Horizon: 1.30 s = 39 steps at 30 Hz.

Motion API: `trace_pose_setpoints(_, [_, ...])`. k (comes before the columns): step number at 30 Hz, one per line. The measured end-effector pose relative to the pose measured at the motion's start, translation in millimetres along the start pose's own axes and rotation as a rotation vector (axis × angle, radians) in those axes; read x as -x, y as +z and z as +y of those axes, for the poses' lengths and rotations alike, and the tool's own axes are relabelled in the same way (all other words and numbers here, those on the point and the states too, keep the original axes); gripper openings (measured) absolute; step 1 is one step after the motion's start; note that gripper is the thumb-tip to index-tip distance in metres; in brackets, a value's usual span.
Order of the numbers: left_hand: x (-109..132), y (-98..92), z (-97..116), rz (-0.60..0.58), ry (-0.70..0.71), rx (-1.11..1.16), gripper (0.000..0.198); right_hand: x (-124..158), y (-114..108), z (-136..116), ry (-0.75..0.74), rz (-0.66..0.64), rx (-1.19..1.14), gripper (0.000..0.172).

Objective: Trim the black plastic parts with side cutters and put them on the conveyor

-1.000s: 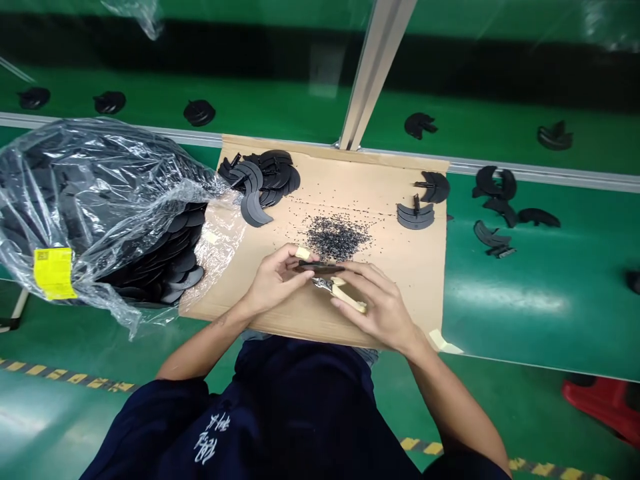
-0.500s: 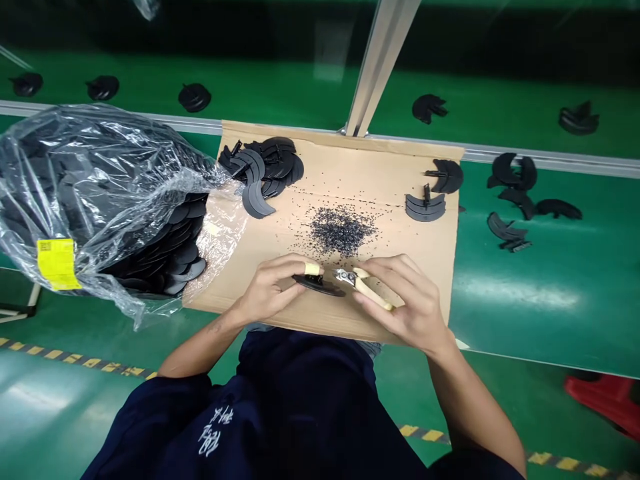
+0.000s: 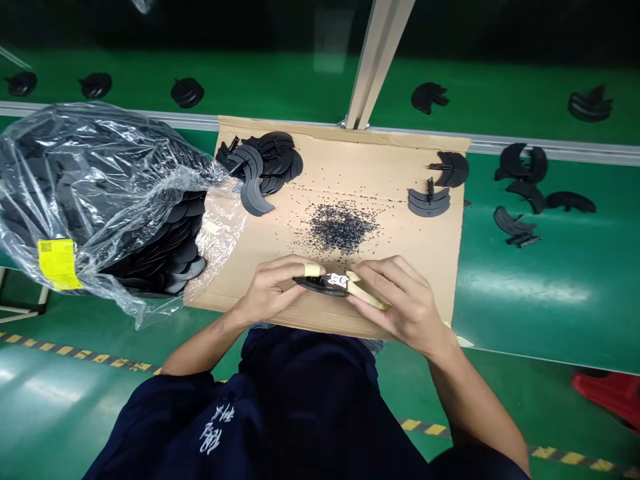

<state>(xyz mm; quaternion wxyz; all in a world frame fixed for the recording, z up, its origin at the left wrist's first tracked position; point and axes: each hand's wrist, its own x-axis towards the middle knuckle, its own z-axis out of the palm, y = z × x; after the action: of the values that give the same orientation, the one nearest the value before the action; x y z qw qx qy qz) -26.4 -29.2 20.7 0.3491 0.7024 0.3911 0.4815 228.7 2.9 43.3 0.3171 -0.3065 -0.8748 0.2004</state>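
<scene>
Left hand grips a black part at the cardboard's near edge; right hand grips cutters meeting its right end.

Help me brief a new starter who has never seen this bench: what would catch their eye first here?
Probably the two hands at the near edge of the cardboard sheet: the left hand holds a black curved part while the right hand sets cream-handled cutters against it. Just beyond lies a heap of black trimmings, and to the left bulges a clear bag of black parts.
</scene>
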Motion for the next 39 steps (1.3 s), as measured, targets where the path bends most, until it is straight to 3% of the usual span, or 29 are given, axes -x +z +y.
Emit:
trace_pose_setpoints(14, [10, 1.0, 1, 0.017, 0.03, -0.036, 0.03, -4, -5, -7, -0.022, -0.119, 0.112, 0.027])
trace_pose_setpoints(19, [7, -5.3, 2, -0.052, 0.018, -0.071, 0.028, 0, -6, 0, 0.066, -0.056, -0.103, 0.029])
trace_pose_setpoints(26, [-4, -5.9, 2, -0.159, 0.036, -0.137, 0.036, 0, -3, 7, 0.066, -0.026, 0.135, 0.034])
trace_pose_setpoints(30, [-16, -2.6, -4, -0.238, -0.038, -0.176, 0.033, 0, -6, 11, 0.108, -0.042, 0.159, 0.035])
trace_pose_setpoints(34, [-26, -9.1, -14, -0.246, -0.248, -0.02, 0.023, 12, -11, 19, 0.161, -0.032, 0.222, 0.034])
trace_pose_setpoints(37, [-38, -25.4, -28, -0.255, -0.357, 0.173, 0.029, 29, -9, 29, 0.223, -0.024, 0.324, 0.034])
trace_pose_setpoints(39, [-57, -44.3, -40, -0.175, -0.38, 0.142, 0.04, 42, -3, 37, 0.247, 0.005, 0.4, 0.036])
